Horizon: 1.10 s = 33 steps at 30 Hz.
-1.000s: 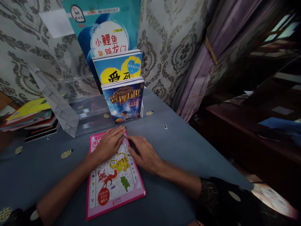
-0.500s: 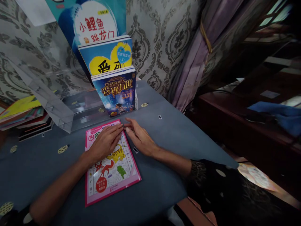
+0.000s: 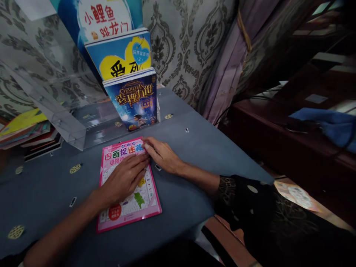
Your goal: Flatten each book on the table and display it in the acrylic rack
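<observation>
A pink picture book [image 3: 124, 152] with animal drawings lies flat on the blue-grey table [image 3: 194, 148]. My left hand [image 3: 125, 180] rests palm down on the middle of its cover, fingers stretched out. My right hand [image 3: 161, 154] lies at the book's upper right corner, its fingers curled at the right edge; I cannot tell if they grip it. Just behind the book, three books stand upright in a clear stand: a dark blue one [image 3: 135, 100] in front, a blue and yellow one [image 3: 119, 55] behind it, and a tall light blue one [image 3: 94, 18] at the back.
A clear acrylic stand [image 3: 69, 122] spreads to the left of the upright books. A stack of flat books [image 3: 25, 129] lies at the far left. A patterned curtain hangs behind. The table's right edge drops off toward dark wooden furniture [image 3: 292, 141].
My left hand has slid down from the book's top to its middle, uncovering the title. My right hand has moved up to the book's upper right corner. The view has tilted down.
</observation>
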Tool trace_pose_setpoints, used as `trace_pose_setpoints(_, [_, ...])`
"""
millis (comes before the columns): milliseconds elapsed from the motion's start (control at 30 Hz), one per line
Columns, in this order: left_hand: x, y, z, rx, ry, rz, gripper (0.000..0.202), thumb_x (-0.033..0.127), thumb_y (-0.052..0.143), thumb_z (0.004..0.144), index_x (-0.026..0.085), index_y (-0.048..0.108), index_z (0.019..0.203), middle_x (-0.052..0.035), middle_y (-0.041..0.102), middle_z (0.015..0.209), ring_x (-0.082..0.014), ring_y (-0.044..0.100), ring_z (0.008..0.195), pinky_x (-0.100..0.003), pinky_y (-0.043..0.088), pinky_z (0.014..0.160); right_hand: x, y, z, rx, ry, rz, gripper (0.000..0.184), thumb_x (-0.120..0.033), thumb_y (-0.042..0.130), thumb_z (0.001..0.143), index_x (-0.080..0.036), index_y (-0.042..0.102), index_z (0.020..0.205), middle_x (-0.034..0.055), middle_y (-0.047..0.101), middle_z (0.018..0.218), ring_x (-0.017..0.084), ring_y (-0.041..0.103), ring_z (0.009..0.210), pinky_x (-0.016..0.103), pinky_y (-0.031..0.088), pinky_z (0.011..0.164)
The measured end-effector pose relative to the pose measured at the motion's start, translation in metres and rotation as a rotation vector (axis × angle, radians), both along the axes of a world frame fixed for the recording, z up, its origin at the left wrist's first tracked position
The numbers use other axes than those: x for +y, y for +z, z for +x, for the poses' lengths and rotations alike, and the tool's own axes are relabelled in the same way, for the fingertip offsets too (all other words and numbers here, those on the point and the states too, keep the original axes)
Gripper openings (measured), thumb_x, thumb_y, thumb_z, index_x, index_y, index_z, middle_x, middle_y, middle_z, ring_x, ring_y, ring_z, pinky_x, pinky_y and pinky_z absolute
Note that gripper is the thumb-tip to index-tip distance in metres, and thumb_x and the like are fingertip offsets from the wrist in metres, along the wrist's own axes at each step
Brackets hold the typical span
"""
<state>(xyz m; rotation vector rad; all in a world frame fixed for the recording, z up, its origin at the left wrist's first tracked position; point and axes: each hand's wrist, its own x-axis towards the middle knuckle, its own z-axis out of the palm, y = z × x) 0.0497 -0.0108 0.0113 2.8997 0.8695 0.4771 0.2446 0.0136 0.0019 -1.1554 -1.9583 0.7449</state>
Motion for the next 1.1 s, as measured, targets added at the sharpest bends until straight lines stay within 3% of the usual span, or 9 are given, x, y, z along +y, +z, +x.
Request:
trace_pose_setpoints(200, [-0.018, 0.001, -0.005, 0.084, -0.029, -0.020, 0.046, 0.032, 0.037, 0.104, 0.018, 0.041, 0.148, -0.0110, 0.052, 0.146, -0.0232, 0.047, 0.136, -0.048, 0.040, 0.113, -0.001, -0.004, -0.001, -0.148, 0.043, 0.090, 0.022, -0.019, 0.045, 0.099, -0.015, 0.058, 0.116, 0.0100, 0.070, 0.110, 0.020, 0.064, 0.105, 0.035, 0.047, 0.094])
trace_pose_setpoints(367, [-0.047, 0.013, -0.014, 0.195, -0.100, -0.127, 0.080, 0.056, 0.048, 0.097, 0.023, 0.009, 0.158, -0.0098, 0.033, 0.159, -0.0250, 0.030, 0.147, -0.049, 0.029, 0.120, -0.001, -0.006, 0.001, -0.171, 0.066, 0.109, 0.022, -0.017, 0.046, 0.098, -0.017, 0.058, 0.116, 0.0099, 0.070, 0.113, 0.020, 0.064, 0.105, 0.036, 0.049, 0.094])
trace_pose_setpoints(500, [-0.066, 0.013, -0.015, 0.271, -0.101, -0.118, 0.083, 0.053, 0.046, 0.099, 0.022, -0.003, 0.158, -0.0084, 0.029, 0.160, -0.0246, 0.023, 0.149, -0.048, 0.028, 0.120, -0.002, -0.009, 0.001, -0.161, 0.071, 0.133, 0.025, -0.017, 0.046, 0.096, -0.015, 0.060, 0.118, 0.0138, 0.069, 0.117, 0.023, 0.064, 0.108, 0.040, 0.049, 0.097])
trace_pose_setpoints(600, [-0.066, 0.004, -0.012, 0.277, -0.054, -0.083, 0.081, 0.050, 0.045, 0.100, 0.021, -0.004, 0.158, -0.0085, 0.027, 0.161, -0.0251, 0.021, 0.149, -0.049, 0.027, 0.121, -0.002, -0.010, 0.001, -0.142, 0.078, 0.166, 0.030, -0.018, 0.048, 0.096, -0.015, 0.059, 0.123, 0.0148, 0.067, 0.122, 0.024, 0.062, 0.113, 0.042, 0.049, 0.100])
trace_pose_setpoints(800, [-0.043, -0.004, -0.004, 0.221, -0.031, -0.040, 0.083, 0.050, 0.046, 0.099, 0.020, -0.003, 0.158, -0.0126, 0.031, 0.159, -0.0268, 0.028, 0.147, -0.050, 0.029, 0.119, -0.004, -0.007, 0.001, -0.146, 0.071, 0.171, 0.033, -0.018, 0.047, 0.094, -0.015, 0.059, 0.125, 0.0142, 0.067, 0.123, 0.025, 0.062, 0.115, 0.044, 0.049, 0.101])
trace_pose_setpoints(1100, [-0.030, -0.007, 0.000, 0.167, 0.023, -0.011, 0.069, 0.048, 0.047, 0.099, 0.018, 0.022, 0.156, -0.0125, 0.037, 0.156, -0.0282, 0.034, 0.145, -0.052, 0.032, 0.118, -0.002, -0.004, 0.005, -0.113, 0.118, 0.200, 0.031, -0.015, 0.043, 0.095, -0.016, 0.061, 0.120, 0.0117, 0.068, 0.120, 0.022, 0.061, 0.115, 0.042, 0.049, 0.102])
